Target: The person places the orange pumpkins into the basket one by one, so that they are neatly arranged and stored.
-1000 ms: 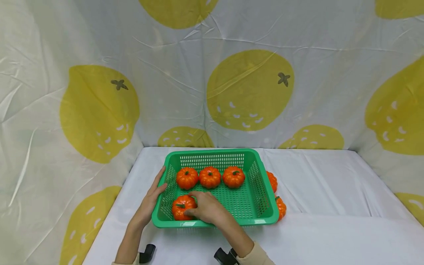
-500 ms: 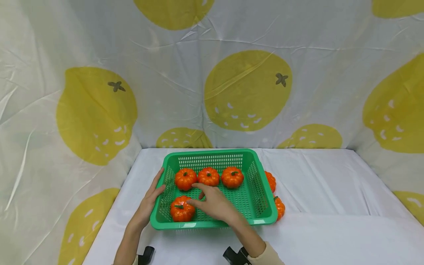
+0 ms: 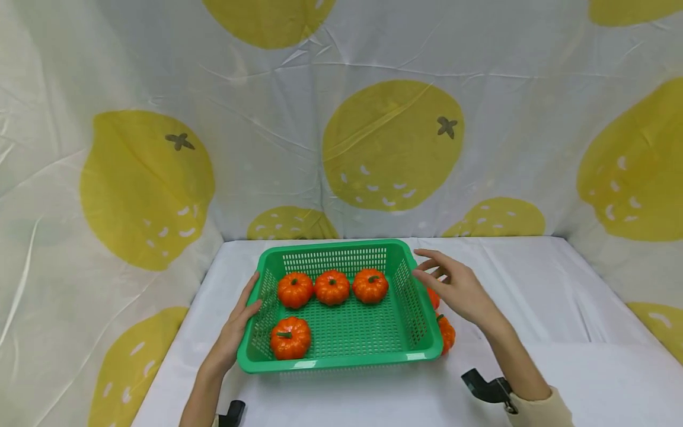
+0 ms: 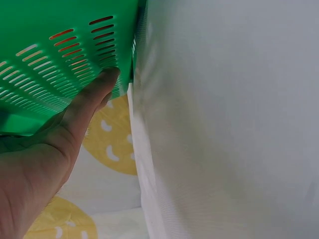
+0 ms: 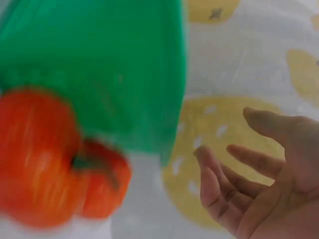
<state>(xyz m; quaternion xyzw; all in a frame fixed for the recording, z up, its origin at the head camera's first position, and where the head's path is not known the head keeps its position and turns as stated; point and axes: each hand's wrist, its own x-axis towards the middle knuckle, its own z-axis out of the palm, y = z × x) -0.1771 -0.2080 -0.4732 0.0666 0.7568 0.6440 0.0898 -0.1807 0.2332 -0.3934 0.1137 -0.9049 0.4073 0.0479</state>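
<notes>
Right grip [image 3: 459, 287]: holds nothing; its fingers are loosely bent and spread from the thumb. It has left the front pumpkin and swung out over the basket's right side, apart from the wall in the right wrist view.
Front pumpkin [image 3: 290, 338]: let go, it rests inside the basket, to the right of the left grip and nearer the person, well apart from the right grip; placing this one looks finished.
Left grip [image 3: 235, 329]: stays at the basket's left side, fingers extended along the outer wall, steadying it by the look of things.
Back-row pumpkins [image 3: 332, 287]: three, unchanged, side by side in the basket between the two grips, toward the far wall.
Outside pumpkins [image 3: 446, 335]: two, partly hidden by the basket's right wall, low beside the right grip; untouched, and now the nearest pumpkins to it.
Basket [image 3: 341, 363]: green, between the grips, four pumpkins inside; the right half of its front is bare.
Desk [image 3: 539, 279]: white-covered, beneath both grips.
</notes>
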